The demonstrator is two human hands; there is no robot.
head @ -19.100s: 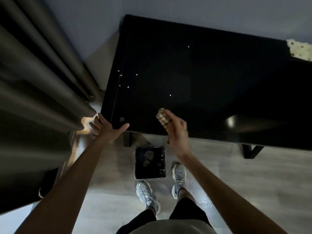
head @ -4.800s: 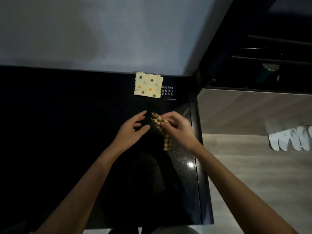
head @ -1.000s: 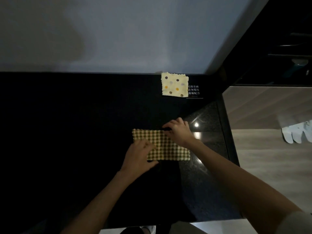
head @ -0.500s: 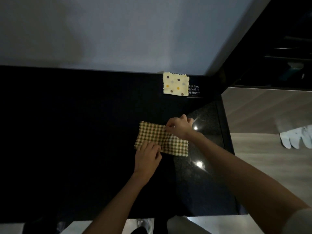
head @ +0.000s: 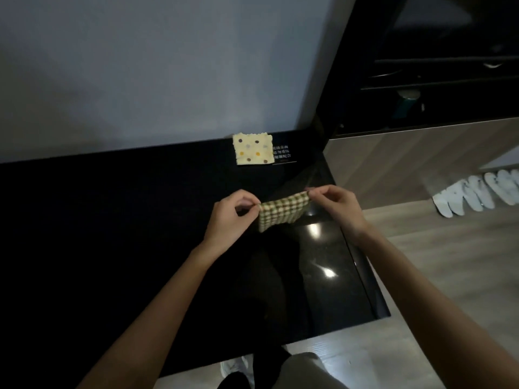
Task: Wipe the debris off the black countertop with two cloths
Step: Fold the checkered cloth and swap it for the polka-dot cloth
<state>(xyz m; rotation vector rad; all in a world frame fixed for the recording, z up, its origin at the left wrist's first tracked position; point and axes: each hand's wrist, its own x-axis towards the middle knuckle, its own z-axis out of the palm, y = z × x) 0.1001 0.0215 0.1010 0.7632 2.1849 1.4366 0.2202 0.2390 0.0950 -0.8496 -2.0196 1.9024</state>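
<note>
Both hands pinch 1 brown-and-cream checked cloth (head: 282,211) by its upper corners: left hand (head: 230,217) at the left corner, right hand (head: 335,204) at the right. It hangs above the glossy black worktop (head: 112,234) near the right edge. 1 pale yellow spotted cloth (head: 253,148) lies flat at the back edge beside a white-lettered label (head: 282,154).

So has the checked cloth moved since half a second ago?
Yes. The checked cloth is up off the flat countertop, pinched at its top corners by the left hand and right hand, and further right against the dotted cloth.
</note>
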